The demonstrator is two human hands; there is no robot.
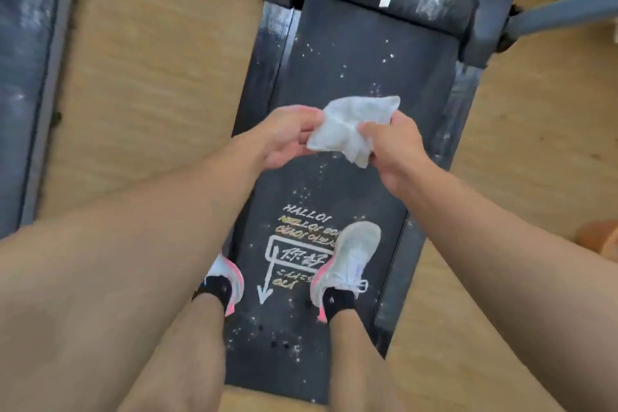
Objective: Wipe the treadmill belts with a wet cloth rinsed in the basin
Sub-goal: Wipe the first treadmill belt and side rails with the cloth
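Floor: the wooden floor (150, 77) lies open on both sides of the machine, giving room to step off. No basin is in view.
Treadmill belt: the treadmill belt (354, 53) is dark and speckled pale, with the shoes (347, 264) on its near end. Wiping from the floor would likely free its full length.
Side rails: the left rail (264, 84) bounds the belt, so strokes should run along it to catch the seam.
Hands: the left hand (287, 134) and right hand (394, 150) are close together, each pinching one side of the cloth.
Cloth: the white cloth (347, 127) is crumpled and held above mid-belt, not touching it. It is best folded into a flat pad first.
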